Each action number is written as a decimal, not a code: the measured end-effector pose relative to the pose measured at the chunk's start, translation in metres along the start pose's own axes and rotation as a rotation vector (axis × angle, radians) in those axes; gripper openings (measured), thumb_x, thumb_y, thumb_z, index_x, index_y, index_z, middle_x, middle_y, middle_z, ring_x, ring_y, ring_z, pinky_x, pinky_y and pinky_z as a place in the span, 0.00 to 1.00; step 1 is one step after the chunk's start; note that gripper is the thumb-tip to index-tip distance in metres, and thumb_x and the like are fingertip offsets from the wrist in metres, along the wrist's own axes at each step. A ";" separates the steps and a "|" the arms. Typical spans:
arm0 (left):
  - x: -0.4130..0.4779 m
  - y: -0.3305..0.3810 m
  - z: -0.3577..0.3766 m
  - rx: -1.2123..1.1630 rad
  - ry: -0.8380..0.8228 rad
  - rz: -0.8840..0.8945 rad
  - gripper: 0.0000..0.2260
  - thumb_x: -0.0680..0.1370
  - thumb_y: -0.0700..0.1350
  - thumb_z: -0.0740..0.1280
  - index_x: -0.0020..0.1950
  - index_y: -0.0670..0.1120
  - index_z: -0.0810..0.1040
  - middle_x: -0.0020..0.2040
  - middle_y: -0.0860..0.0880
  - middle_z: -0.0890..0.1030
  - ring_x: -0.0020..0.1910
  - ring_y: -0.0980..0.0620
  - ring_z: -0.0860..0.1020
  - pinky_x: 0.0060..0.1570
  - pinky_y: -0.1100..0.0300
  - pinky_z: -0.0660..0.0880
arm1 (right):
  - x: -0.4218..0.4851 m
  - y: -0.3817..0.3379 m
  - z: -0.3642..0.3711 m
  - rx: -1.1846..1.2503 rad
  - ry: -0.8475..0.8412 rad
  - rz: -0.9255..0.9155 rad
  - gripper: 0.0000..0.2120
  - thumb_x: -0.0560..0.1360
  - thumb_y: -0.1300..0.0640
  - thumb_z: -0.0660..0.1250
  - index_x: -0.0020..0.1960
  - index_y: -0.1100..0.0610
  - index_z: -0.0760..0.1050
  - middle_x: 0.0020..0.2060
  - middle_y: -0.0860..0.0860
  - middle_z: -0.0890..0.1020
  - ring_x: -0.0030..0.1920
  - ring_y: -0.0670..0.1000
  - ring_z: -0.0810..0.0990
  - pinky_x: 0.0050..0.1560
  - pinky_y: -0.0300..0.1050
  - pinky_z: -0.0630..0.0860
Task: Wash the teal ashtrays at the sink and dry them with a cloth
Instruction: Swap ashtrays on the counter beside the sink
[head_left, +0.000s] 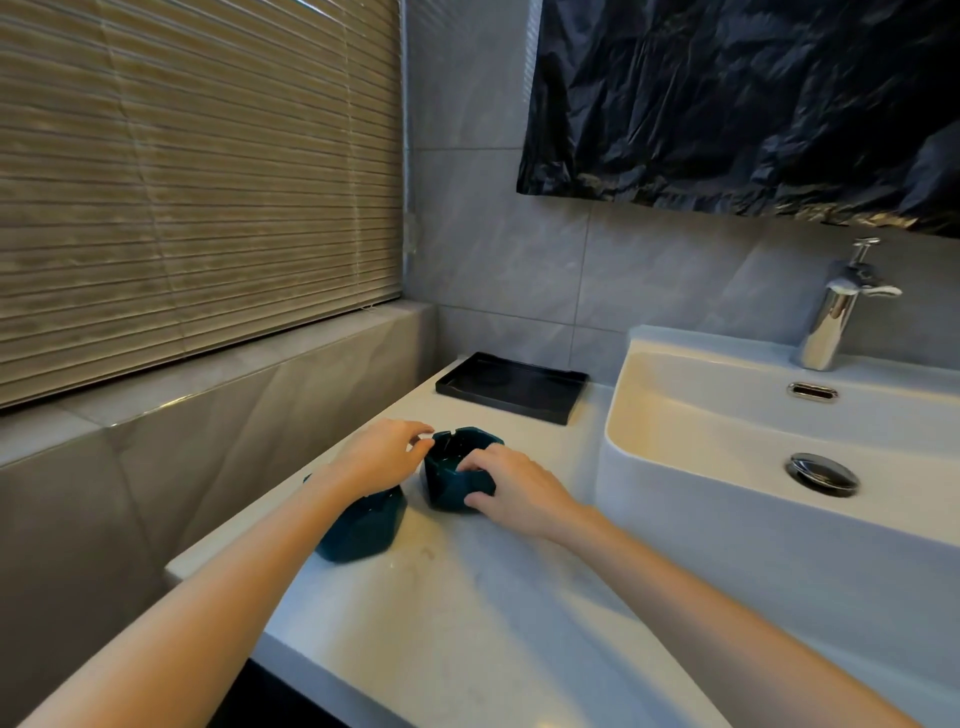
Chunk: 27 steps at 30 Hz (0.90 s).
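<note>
forearms cut off at frame bottom | near ashtray half hidden under left wrist | far ashtray pinched by left hand at rim, right hand clasping its side

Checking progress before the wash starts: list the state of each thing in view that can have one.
Far ashtray: upright on counter, held by both hands.
Near ashtray: on counter, partly hidden by left forearm.
Left hand: fingertips at far ashtray's rim.
Right hand: grip on far ashtray's side.
Faucet: no water running.
Sink: empty, dry-looking.
Black tray: empty.
Blinds: closed.
</note>
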<state>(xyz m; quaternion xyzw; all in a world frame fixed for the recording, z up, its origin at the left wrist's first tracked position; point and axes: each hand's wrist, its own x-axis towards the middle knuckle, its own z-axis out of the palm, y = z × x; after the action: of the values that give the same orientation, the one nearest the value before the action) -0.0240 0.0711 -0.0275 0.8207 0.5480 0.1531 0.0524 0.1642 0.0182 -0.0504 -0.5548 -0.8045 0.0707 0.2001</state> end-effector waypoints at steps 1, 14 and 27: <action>-0.003 -0.003 -0.002 -0.001 0.030 0.001 0.18 0.82 0.53 0.56 0.70 0.53 0.70 0.64 0.51 0.78 0.61 0.51 0.75 0.60 0.55 0.73 | -0.001 -0.003 -0.003 -0.009 0.047 -0.001 0.14 0.77 0.52 0.66 0.62 0.49 0.73 0.61 0.47 0.74 0.57 0.51 0.74 0.54 0.47 0.73; -0.074 -0.072 -0.005 -0.338 0.020 -0.410 0.11 0.80 0.52 0.61 0.58 0.50 0.77 0.49 0.47 0.82 0.44 0.48 0.80 0.46 0.54 0.79 | 0.031 -0.087 0.017 0.442 -0.397 0.449 0.24 0.79 0.44 0.57 0.65 0.62 0.67 0.40 0.57 0.77 0.30 0.56 0.80 0.29 0.44 0.80; -0.072 -0.046 -0.038 -0.698 -0.141 -0.508 0.12 0.80 0.44 0.57 0.64 0.48 0.71 0.54 0.45 0.80 0.46 0.47 0.83 0.42 0.55 0.81 | 0.041 -0.097 -0.012 0.395 -0.401 0.443 0.11 0.80 0.59 0.55 0.40 0.62 0.68 0.33 0.59 0.84 0.48 0.58 0.83 0.46 0.40 0.76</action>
<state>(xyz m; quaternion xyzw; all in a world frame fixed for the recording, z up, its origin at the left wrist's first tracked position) -0.1020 0.0204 -0.0169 0.6014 0.6430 0.2549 0.3997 0.0723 0.0186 0.0031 -0.6413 -0.6588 0.3740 0.1216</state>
